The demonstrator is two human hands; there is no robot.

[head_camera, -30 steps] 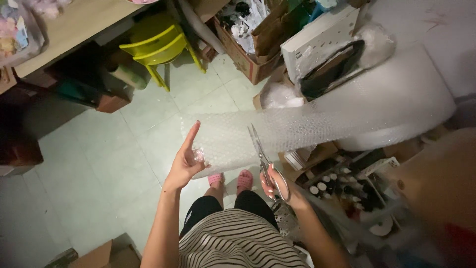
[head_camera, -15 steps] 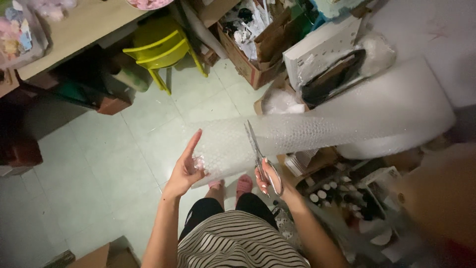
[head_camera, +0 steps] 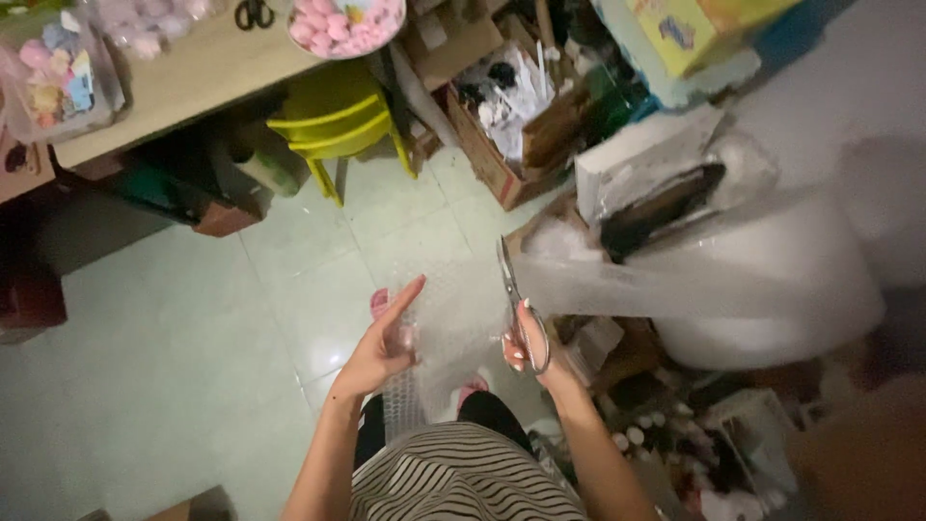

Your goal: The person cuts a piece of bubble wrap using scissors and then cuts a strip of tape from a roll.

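While the sheet of bubble wrap [head_camera: 453, 323] hangs stretched between both hands above the tiled floor [head_camera: 174, 338], the right hand [head_camera: 526, 347] has its fingers closed through the handles of the scissors [head_camera: 516, 299], blades pointing up across the sheet. The left hand [head_camera: 381, 347] pinches the free end, forefinger extended. Cutting looks under way; the next snip likely needs the wrap kept taut. The big roll [head_camera: 772, 289] feeds in from the right, a yellow stool [head_camera: 333, 121] beyond.
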